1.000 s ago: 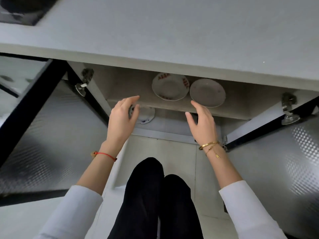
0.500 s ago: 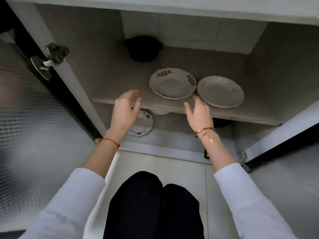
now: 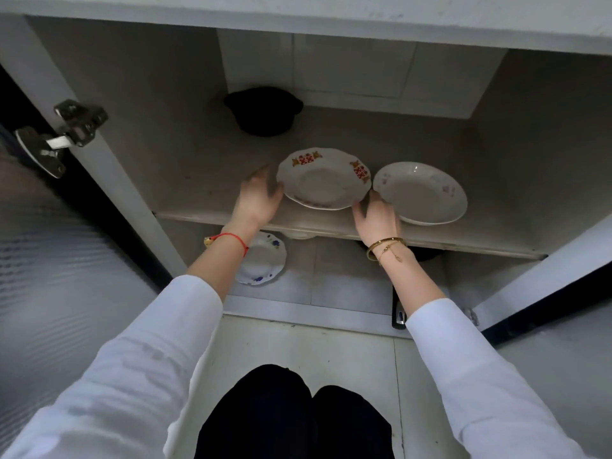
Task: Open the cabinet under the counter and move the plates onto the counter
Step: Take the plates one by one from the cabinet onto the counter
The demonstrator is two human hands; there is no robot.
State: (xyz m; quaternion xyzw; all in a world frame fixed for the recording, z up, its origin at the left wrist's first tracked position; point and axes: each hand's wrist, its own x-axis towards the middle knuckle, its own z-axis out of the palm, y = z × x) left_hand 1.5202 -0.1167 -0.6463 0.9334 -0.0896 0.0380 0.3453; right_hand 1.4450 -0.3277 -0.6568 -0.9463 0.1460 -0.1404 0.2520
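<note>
Now both hands, left (image 3: 256, 200) and right (image 3: 376, 217), open-fingered, flank the red-patterned plate (image 3: 323, 178); next, grip its rim and lift to the surface.

cabinet (image 3: 185, 104) open | both hands at red-patterned plate (image 3: 323, 180) rim, left (image 3: 258, 198), right (image 3: 376, 215) | shelf (image 3: 205, 180)

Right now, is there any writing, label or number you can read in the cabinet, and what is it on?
"囍" in red, twice, on the rim of the red-marked plate.
Pale pink marks on the rim of the right plate: too faint to read.
Blue marks on the lower plate: flowers, not text.
Nothing readable on the black pot or the hinge.
</note>
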